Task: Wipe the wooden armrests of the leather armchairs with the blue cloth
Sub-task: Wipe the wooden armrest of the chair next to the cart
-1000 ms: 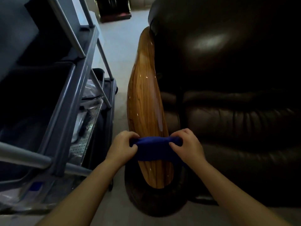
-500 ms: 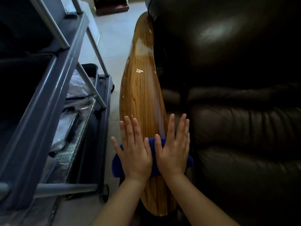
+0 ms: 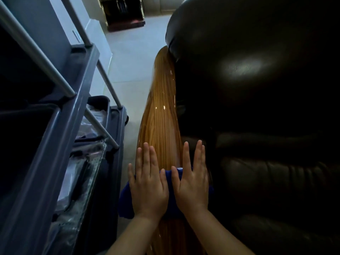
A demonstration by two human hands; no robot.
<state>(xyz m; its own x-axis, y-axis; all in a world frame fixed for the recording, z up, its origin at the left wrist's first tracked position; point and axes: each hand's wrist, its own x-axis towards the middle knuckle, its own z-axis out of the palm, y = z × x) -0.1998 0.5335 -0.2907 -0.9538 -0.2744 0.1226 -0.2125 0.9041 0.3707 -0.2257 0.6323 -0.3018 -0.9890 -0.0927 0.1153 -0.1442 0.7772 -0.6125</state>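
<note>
The glossy wooden armrest (image 3: 160, 116) runs away from me along the left side of a dark leather armchair (image 3: 257, 107). The blue cloth (image 3: 126, 199) is draped across the near part of the armrest. My left hand (image 3: 148, 184) and my right hand (image 3: 193, 183) lie flat on the cloth side by side. Their fingers are stretched out and point forward, with the fingertips reaching past the cloth onto the wood. Most of the cloth is hidden under my palms.
A grey cleaning cart (image 3: 60, 144) with metal bars and shelves of plastic-wrapped items stands close on the left. A narrow strip of pale floor (image 3: 132, 57) separates it from the armrest. A dark wooden piece of furniture (image 3: 125, 15) stands at the far end.
My hands went from pinching the bunched cloth to lying flat on it, and the view has shifted forward along the armrest. The image is blurred by motion now.
</note>
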